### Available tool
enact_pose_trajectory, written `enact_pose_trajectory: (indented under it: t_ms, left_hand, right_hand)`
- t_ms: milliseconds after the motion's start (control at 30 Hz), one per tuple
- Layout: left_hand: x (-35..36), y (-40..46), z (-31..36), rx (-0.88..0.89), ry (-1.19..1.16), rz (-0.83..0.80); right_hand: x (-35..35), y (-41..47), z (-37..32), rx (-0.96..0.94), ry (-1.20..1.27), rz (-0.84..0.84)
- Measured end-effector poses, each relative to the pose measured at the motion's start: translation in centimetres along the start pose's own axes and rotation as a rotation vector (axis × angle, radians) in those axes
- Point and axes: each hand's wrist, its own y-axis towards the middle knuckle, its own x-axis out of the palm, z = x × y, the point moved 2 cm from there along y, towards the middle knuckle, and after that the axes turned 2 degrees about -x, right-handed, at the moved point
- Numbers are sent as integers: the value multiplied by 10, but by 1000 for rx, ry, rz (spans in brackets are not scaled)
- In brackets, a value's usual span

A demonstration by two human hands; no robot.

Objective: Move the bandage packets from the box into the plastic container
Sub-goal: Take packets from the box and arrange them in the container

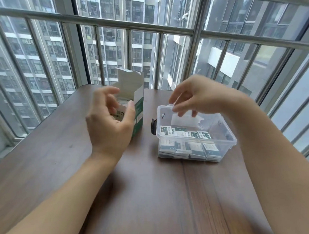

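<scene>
Hovering over the plastic container (228, 139), right hand (196, 97) loose-fingered above a white bandage packet (184, 119), contact unclear; left hand (110, 123) released beside the opened box (139, 105).

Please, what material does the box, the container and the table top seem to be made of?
Box: thin cardboard, it seems, printed green and white outside, plain pale inside, with folded flaps open on top.
Container: clear, slightly glossy plastic; the packets inside show through its wall.
Table: dark brown with wood grain and a soft sheen; solid wood or laminate cannot be told.
</scene>
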Motion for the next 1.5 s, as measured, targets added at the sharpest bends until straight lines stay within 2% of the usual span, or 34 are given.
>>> enact_pose_trajectory:
  t_ms: [67, 133, 200, 233, 333, 500, 633, 700, 1000, 1300, 1500]
  left_hand:
    - [-5, 8, -14, -80, 150, 57]
    - [-1, 11, -32, -223, 270, -72]
    - [5, 11, -45, -366, 218, -200]
    - [11, 8, -49, -414, 152, -242]
    - [17, 9, -57, -362, 134, -259]
    - [16, 5, -43, -198, 161, -249]
    - [14, 3, -44, -169, 158, -254]
    - [14, 3, -46, -175, 173, -249]
    - [13, 6, -48, -218, 180, -243]
    - [14, 6, -50, -278, 180, -245]
    - [13, 7, -50, -307, 167, -244]
  right_hand:
    - [-8, -4, -13, -92, 97, 211]
    - [-7, -7, -35, -232, 275, 360]
    - [10, -6, -60, -371, 324, 385]
    - [23, -5, -67, -406, 257, 368]
    - [54, 6, -70, -415, -71, 384]
    - [52, 19, -72, -336, -276, 514]
    - [49, 43, -93, -139, -604, 311]
    - [49, 54, -101, -99, -631, 224]
    - [55, 83, -100, -109, -662, 53]
    - [55, 79, -107, -331, -561, 101]
    - [60, 81, -106, -341, -450, 97]
